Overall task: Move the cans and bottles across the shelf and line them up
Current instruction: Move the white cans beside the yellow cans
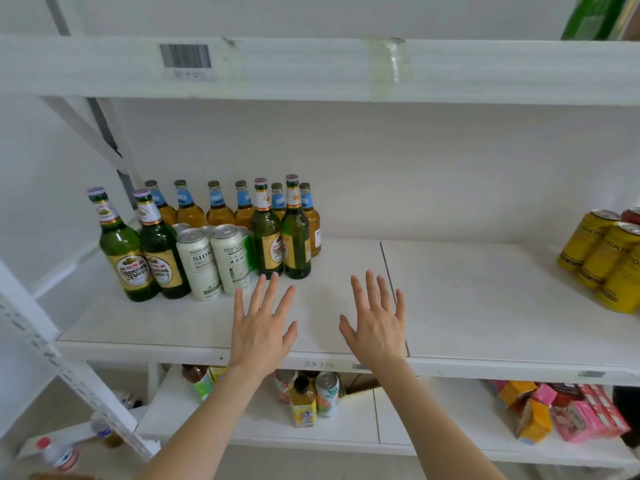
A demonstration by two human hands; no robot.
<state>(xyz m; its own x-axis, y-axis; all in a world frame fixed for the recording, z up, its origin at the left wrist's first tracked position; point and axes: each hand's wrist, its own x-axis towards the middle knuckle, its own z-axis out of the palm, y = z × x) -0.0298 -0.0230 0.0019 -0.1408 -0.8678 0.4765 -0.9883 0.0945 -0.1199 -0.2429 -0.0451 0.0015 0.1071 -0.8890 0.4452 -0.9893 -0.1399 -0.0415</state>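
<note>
Green glass bottles (119, 251): I count four, all upright near the shelf's left end. Two stand at the group's front left and two on its right side.
White cans (199, 265): these stand upright between the two green pairs, side by side. More can tops show behind them.
Amber bottles (190, 211): a row along the back edge, behind the cans and the green bottles.
Yellow cans (602, 258): clustered at the shelf's right edge, well apart from the left group. A red can (633, 214) peeks out behind them.
Left hand (261, 327): palm down, fingers straight and spread wide, holding nothing. It reaches over the front edge, with its fingertips just in front of the right green pair.
Right hand (375, 320): also flat, spread and empty, beside the left hand near the middle of the front edge.
Shelf (485, 306): white boards, with a seam running front to back by my right hand.
Lower shelf (242, 420): holds a juice bottle (303, 403), a printed can (327, 393), and pink and orange cartons (571, 410) toward the right end.
</note>
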